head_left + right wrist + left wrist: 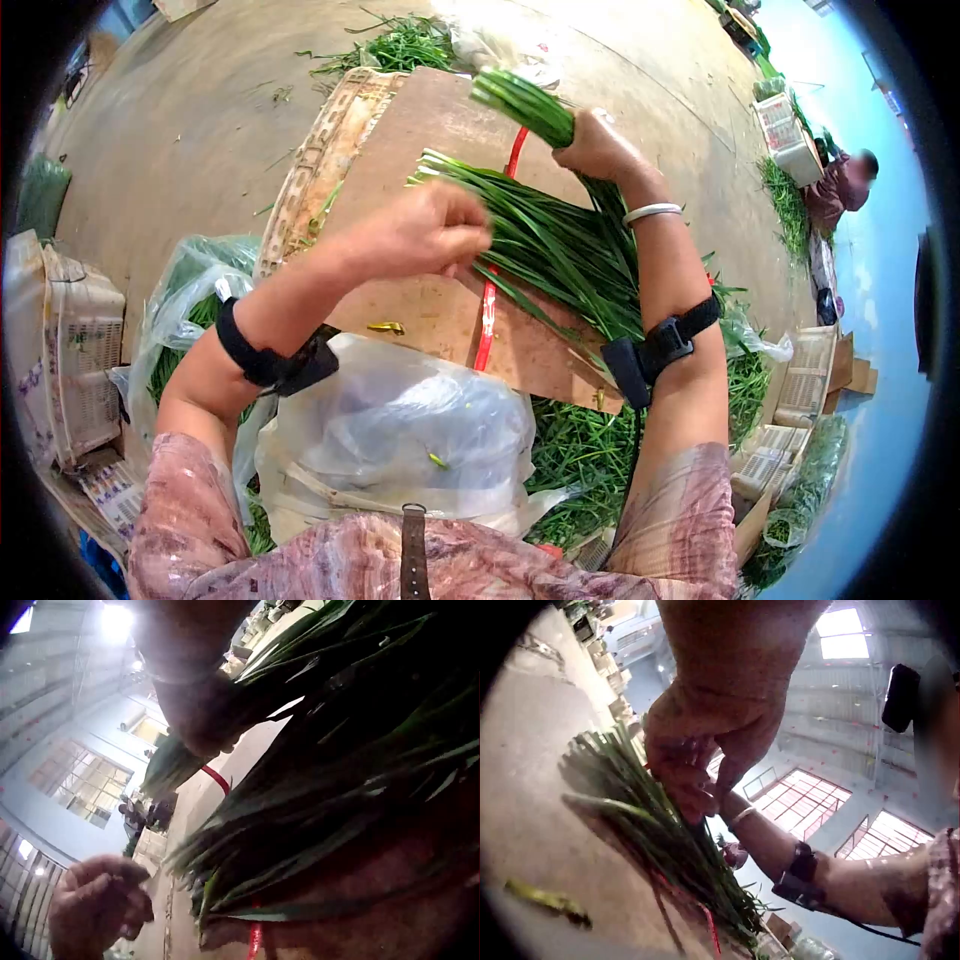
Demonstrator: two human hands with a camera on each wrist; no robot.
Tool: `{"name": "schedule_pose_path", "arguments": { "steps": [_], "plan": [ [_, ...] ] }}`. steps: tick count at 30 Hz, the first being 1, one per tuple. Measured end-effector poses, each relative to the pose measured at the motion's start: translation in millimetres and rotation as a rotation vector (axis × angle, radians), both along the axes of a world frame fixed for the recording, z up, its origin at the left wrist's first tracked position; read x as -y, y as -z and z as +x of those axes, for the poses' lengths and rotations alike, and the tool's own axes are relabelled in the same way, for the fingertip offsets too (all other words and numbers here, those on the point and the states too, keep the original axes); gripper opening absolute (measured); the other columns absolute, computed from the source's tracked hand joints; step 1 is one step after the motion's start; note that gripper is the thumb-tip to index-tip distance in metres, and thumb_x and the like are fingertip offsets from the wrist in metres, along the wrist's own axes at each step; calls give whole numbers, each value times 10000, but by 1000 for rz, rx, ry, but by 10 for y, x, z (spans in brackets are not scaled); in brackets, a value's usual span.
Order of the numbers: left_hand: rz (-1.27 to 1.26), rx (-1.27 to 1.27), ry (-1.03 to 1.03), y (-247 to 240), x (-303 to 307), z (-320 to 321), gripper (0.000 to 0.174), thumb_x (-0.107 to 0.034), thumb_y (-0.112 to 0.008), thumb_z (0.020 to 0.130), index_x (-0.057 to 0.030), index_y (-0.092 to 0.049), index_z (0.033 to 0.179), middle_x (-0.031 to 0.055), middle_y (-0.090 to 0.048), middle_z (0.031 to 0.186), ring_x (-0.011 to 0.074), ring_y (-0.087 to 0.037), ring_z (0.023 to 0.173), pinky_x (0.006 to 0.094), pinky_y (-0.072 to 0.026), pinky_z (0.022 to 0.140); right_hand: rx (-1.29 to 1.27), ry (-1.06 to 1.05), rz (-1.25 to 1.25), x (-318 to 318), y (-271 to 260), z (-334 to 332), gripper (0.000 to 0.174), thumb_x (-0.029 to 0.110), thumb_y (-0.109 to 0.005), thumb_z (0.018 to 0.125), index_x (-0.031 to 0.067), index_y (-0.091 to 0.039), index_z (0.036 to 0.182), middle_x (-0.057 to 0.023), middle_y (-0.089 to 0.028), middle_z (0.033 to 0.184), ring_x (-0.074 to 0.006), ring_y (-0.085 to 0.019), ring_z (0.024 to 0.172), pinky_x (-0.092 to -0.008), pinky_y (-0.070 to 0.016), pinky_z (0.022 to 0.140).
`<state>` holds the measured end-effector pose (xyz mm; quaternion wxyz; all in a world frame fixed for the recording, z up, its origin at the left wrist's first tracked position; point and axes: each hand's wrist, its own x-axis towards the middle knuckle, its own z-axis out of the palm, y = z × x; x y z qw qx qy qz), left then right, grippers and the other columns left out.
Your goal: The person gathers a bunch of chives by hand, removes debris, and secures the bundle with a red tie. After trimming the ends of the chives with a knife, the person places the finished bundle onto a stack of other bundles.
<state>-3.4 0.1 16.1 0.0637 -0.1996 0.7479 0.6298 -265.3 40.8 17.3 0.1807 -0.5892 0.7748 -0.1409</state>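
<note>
My right hand (600, 150) (196, 716) grips a bunch of long green stalks (522, 106) above the far side of a brown board (400, 125), pale cut ends pointing left. A larger pile of the same stalks (560, 245) (649, 817) lies across the board, over a red strip (487, 325). My left hand (440, 230) (701, 742) (101, 907) hovers at the left part of this pile, its fingers curled with nothing visible in them. In the right wrist view it appears apart from the stalks.
Plastic sheeting (400, 430) covers something at the board's near edge. A woven crate (325, 165) stands left of the board, with a bag of greens (205, 290) nearer. More greens (405, 45) lie beyond. A person (840, 190) sits at far right beside crates (788, 135).
</note>
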Motion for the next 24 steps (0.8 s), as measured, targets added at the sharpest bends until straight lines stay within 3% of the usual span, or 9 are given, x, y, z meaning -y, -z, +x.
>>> {"name": "schedule_pose_path", "arguments": {
  "steps": [1,3,6,13,15,19,21,23,24],
  "plan": [
    [-37,4,4,127,156,-252,269,-128,-597,847,26,-561,1065,78,-644,821,145,-616,743,268,-498,664,40,13,-65,105,84,-176,305,139,-653,644,-95,-554,812,-121,-587,640,-189,-557,589,-346,-469,561],
    [-440,-482,-201,385,247,-648,268,-84,-620,808,30,-570,1046,82,-637,795,173,-608,724,281,-497,673,65,83,-60,68,88,-251,291,147,-652,644,-84,-558,793,-109,-580,633,-171,-550,594,-342,-460,555],
    [-708,-374,-169,482,278,-1067,287,-45,-642,764,17,-583,1038,104,-641,813,203,-615,738,291,-499,702,112,95,-96,31,87,-292,266,148,-654,635,-75,-557,743,-107,-569,616,-162,-541,585,-339,-452,540],
    [-759,-322,-82,718,218,-1268,330,-19,-669,699,-29,-603,1022,139,-647,807,255,-641,753,333,-502,681,83,158,-136,-28,81,-325,250,142,-653,629,-69,-549,712,-87,-535,582,-154,-503,545,-336,-436,513],
    [-794,-335,-87,714,192,-1247,321,-17,-668,695,-38,-603,1009,128,-645,791,256,-639,740,332,-501,673,63,121,-159,-55,61,-291,290,125,-647,634,-91,-596,820,-191,-592,641,-232,-590,587,-367,-478,576],
    [-994,-523,-67,752,175,-1209,296,-7,-655,692,-64,-601,977,100,-634,755,255,-631,711,329,-500,653,54,141,-158,-48,117,-338,289,119,-648,639,-91,-598,831,-209,-604,667,-252,-599,601,-375,-485,591],
    [-1047,-587,-73,778,169,-1198,290,-2,-650,703,-61,-598,983,91,-629,740,221,-629,697,312,-497,641,69,123,-234,-40,169,-380,232,130,-644,647,-52,-552,758,-78,-511,570,-144,-479,541,-340,-423,505],
    [-1102,-652,-83,764,164,-1188,285,2,-644,715,-59,-595,989,82,-624,724,188,-628,682,296,-494,630,59,147,-219,-60,126,-355,238,134,-646,650,-53,-553,764,-80,-515,575,-147,-482,543,-342,-425,510],
    [-803,-630,-152,756,161,-1186,277,0,-644,732,-40,-595,1002,66,-629,737,157,-616,687,282,-492,631,47,171,-201,-69,102,-338,243,138,-647,652,-54,-554,770,-82,-518,581,-149,-485,545,-343,-427,516]
  ]
}}
